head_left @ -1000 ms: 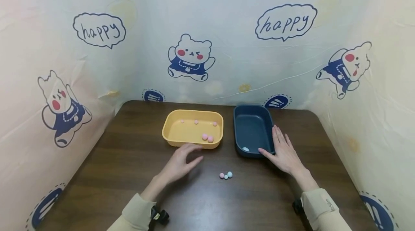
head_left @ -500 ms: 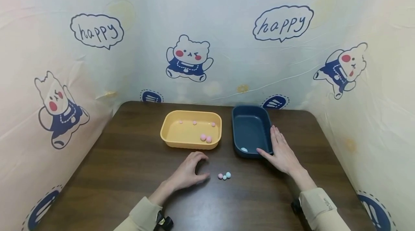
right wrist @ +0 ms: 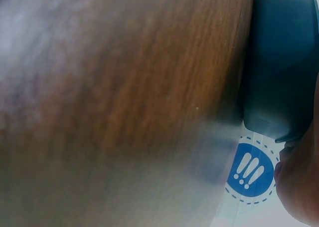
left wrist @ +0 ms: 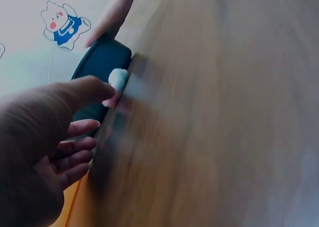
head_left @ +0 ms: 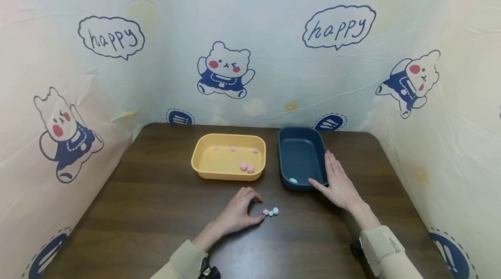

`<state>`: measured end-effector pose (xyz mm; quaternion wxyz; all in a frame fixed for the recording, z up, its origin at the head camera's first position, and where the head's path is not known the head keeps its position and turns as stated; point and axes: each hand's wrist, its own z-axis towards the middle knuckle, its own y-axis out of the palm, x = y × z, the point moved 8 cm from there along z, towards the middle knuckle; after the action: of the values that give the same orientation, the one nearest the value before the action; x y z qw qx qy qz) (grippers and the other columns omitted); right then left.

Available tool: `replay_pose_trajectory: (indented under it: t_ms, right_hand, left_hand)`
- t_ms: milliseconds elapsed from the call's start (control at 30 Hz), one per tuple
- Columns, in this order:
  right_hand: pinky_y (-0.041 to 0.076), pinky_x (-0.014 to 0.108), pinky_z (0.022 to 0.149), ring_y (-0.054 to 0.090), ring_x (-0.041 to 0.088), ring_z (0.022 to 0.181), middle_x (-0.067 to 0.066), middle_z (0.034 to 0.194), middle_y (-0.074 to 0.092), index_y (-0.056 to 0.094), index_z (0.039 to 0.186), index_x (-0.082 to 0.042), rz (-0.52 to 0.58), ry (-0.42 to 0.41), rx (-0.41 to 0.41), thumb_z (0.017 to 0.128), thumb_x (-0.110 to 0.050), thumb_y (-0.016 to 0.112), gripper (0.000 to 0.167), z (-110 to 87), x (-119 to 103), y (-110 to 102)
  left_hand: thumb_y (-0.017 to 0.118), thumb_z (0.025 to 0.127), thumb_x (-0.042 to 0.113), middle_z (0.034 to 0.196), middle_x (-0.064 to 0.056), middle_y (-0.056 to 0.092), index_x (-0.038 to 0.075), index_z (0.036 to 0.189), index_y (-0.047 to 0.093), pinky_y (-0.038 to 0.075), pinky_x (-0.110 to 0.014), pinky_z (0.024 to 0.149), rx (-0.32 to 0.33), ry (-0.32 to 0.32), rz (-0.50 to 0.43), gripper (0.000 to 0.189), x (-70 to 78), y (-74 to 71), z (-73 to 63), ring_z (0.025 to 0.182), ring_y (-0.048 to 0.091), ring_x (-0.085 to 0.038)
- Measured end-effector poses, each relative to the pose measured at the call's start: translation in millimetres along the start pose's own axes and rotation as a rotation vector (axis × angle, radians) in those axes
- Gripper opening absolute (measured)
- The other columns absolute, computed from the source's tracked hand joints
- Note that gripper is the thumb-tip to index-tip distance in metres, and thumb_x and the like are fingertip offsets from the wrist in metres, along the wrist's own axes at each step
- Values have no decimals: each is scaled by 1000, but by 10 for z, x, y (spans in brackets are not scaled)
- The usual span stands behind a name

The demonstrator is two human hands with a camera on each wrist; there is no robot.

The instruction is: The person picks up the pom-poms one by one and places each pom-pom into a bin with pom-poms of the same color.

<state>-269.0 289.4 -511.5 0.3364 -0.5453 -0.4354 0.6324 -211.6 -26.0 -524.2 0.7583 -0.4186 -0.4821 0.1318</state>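
Note:
My left hand (head_left: 238, 211) hovers low over the table with thumb and fingers spread apart, its thumb tip right beside a pink ball (head_left: 265, 212). That ball sits in a tight cluster with a tiny light-blue ball (head_left: 271, 213) and a larger light-blue ball (head_left: 275, 211). In the left wrist view the thumb partly covers the cluster, and the larger light-blue ball (left wrist: 118, 77) shows past it. My right hand (head_left: 339, 185) rests with straight fingers along the right side of the dark blue tray (head_left: 301, 157), its thumb at the near rim.
A yellow tray (head_left: 211, 170) left of the blue one holds several pink balls (head_left: 247, 167). One pale blue ball (head_left: 293, 180) lies in the blue tray's near left corner. Printed sheeting (head_left: 250, 44) rises around the wooden table (head_left: 156, 209) at the back and sides.
From near the yellow tray, my left hand has moved right and toward me, up to the ball cluster. The right hand stays on the blue tray. The view has shifted slightly.

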Motion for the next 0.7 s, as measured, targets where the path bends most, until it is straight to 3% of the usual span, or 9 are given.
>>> replay_pose_trajectory:
  t_ms: [200, 700]
  right_hand:
    - [17, 68, 137, 9, 47, 172, 25, 185, 4, 3, 176, 0, 6, 13, -6, 103, -73, 57, 116, 7, 7, -1]
    - [18, 69, 137, 11, 48, 171, 26, 185, 4, 2, 175, 1, 15, 10, -4, 104, -71, 58, 116, -1, 0, -2]
  left_hand:
    - [91, 90, 18, 101, 2, 67, 13, 107, 78, 54, -26, 89, 6, 8, -37, 23, 40, 62, 37, 100, 57, -11]
    - [90, 89, 15, 99, 2, 69, 13, 102, 80, 53, -31, 91, 61, 18, -22, 16, 93, 95, 29, 99, 58, -12]
